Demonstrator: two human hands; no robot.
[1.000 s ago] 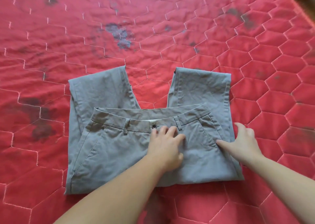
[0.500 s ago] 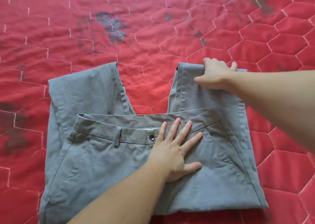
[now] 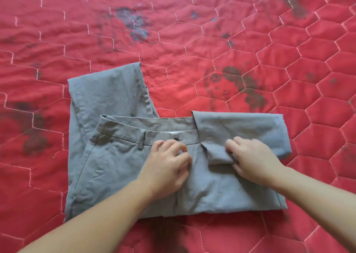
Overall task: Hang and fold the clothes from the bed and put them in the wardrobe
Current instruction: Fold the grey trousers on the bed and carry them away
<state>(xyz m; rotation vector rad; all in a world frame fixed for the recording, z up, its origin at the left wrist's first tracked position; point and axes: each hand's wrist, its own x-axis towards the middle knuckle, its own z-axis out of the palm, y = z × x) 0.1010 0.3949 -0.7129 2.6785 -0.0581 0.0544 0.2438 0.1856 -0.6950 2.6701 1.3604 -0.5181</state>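
the grey trousers (image 3: 119, 168) lie half folded on the red bed cover (image 3: 192, 40). the left hand (image 3: 165, 168) presses the middle, fingers bent. the right hand (image 3: 254, 162) pinches the folded leg. the cloth looks soft and floppy, so hold it by the edges.

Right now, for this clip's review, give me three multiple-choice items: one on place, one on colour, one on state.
1. Where does the right hand rest?
A. on the folded-over trouser leg
B. on the bare quilt
C. on the left trouser leg

2. What colour is the quilt?
A. blue
B. red
C. white

3. How does the left trouser leg lie?
A. folded onto the waistband
B. rolled up
C. extending beyond the waistband

A: its fingers press the folded-over cloth.
B: red hexagon stitching shows all round the grey trousers.
C: it reaches past the waist, not yet folded in.
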